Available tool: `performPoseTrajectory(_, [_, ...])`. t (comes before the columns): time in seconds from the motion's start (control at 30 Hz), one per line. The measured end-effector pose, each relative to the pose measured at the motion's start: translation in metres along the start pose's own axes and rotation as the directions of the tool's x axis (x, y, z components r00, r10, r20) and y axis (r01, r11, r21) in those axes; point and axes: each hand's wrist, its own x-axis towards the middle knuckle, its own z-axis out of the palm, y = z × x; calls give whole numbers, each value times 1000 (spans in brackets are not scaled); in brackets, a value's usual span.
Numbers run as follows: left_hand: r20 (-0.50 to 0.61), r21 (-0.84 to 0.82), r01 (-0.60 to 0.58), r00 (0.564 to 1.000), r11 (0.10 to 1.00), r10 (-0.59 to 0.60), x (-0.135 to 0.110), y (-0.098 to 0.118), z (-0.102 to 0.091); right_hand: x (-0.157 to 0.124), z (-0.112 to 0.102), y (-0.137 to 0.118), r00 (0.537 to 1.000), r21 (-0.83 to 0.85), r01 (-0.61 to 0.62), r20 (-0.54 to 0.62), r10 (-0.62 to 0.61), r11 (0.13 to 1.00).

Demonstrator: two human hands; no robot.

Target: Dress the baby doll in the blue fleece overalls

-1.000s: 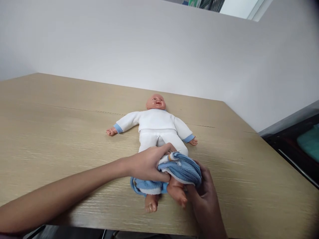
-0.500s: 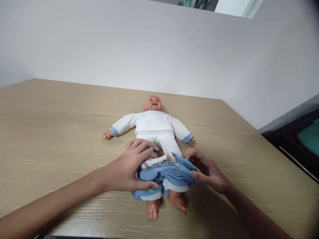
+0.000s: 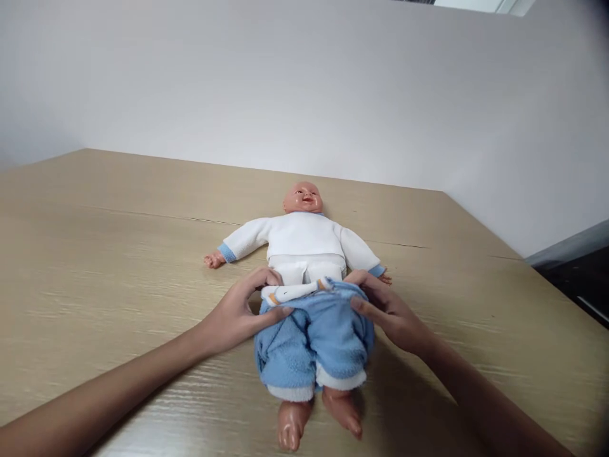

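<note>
A baby doll [image 3: 305,235] lies on its back, head away from me, in a white long-sleeved top with blue cuffs. Blue fleece pants [image 3: 311,343] with white leg hems cover its legs up to the thighs, and its bare feet stick out below. My left hand [image 3: 242,308] grips the waistband on the left side, thumb on the outside. On the right side, my right hand [image 3: 387,311] pinches the waistband, its fingers partly hidden inside. Between the waistband and the top, the doll's white cloth body shows.
The doll rests on a light wooden table [image 3: 118,273] with a seam running across it. Behind the table stands a plain pale wall [image 3: 238,82]. A dark object [image 3: 575,273] is beyond the table's right edge.
Both hands have moved up the doll's legs, drawing the pants from the shins to the upper thighs. The bunched fabric has spread out. The view has shifted slightly.
</note>
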Motion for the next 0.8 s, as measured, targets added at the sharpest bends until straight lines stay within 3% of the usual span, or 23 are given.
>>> performPoseTrajectory(0.1, [118,25,10,993,1000,-13,-9,-1,-9,0,13,16,958,346,-155,-176,226,925])
performPoseTrajectory(0.17, [189,-13,11,982,1000,-8,-12,0,-14,1,22,19,926,506,-188,-193,323,842])
performPoseTrajectory(0.27, [232,-124,65,972,990,-35,-11,-2,-16,4,32,13,918,602,-212,-148,369,770])
performPoseTrajectory(0.4, [189,-295,272,956,916,-223,-7,-14,-8,5,38,11,929,622,-228,-91,358,749])
performPoseTrajectory(0.5, [128,-423,355,934,834,-333,-7,-27,-1,6,35,20,935,627,-223,-78,345,746])
performPoseTrajectory(0.6, [138,-443,377,925,813,-354,-7,-30,-2,5,27,27,941,553,-219,-98,324,804])
performPoseTrajectory(0.7, [205,-427,380,925,821,-321,-6,-20,-11,1,18,25,942,326,-261,-119,313,909])
performPoseTrajectory(0.8, [263,-328,366,921,871,-287,-5,-8,-20,-4,18,20,927,261,-295,-154,341,919])
